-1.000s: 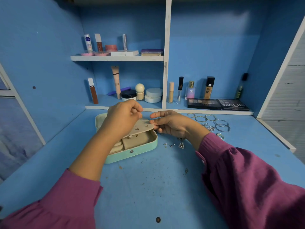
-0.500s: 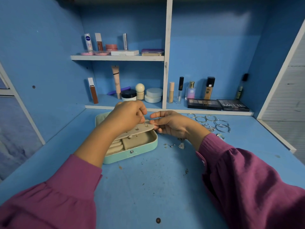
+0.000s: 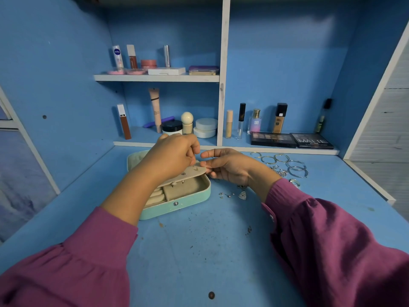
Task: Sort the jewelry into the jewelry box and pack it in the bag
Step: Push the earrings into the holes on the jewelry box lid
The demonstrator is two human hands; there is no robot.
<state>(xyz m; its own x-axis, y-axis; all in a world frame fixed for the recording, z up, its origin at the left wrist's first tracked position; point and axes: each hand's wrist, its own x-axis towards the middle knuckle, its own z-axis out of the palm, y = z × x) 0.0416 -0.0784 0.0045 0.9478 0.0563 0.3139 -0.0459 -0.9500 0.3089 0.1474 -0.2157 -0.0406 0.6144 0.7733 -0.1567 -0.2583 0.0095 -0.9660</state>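
Hands over open mint-green jewelry box [image 3: 177,204]: right hand [image 3: 230,168] grip pinches beige earring flap [image 3: 188,175] edge; left hand [image 3: 172,156] grip curled, pinching a stud there.

Blue desk surface [image 3: 199,262] carries dark specks and one round dark spot near its front edge. Upper shelf [image 3: 155,78], far left: Nivea tube [image 3: 117,57], reddish lip tube [image 3: 132,56], pink jar [image 3: 148,64], silver tube [image 3: 166,56], white flat box [image 3: 166,71], purple compact [image 3: 203,70]. Lower left bay: brown tube [image 3: 124,121], beige tube [image 3: 155,109], black-lidded jar [image 3: 172,127], two stacked white jars [image 3: 205,127]. Lower right bay: concealer [image 3: 229,124], clear gloss [image 3: 240,120], perfume bottle [image 3: 255,121], foundation bottle [image 3: 280,118], two dark palettes [image 3: 292,140].
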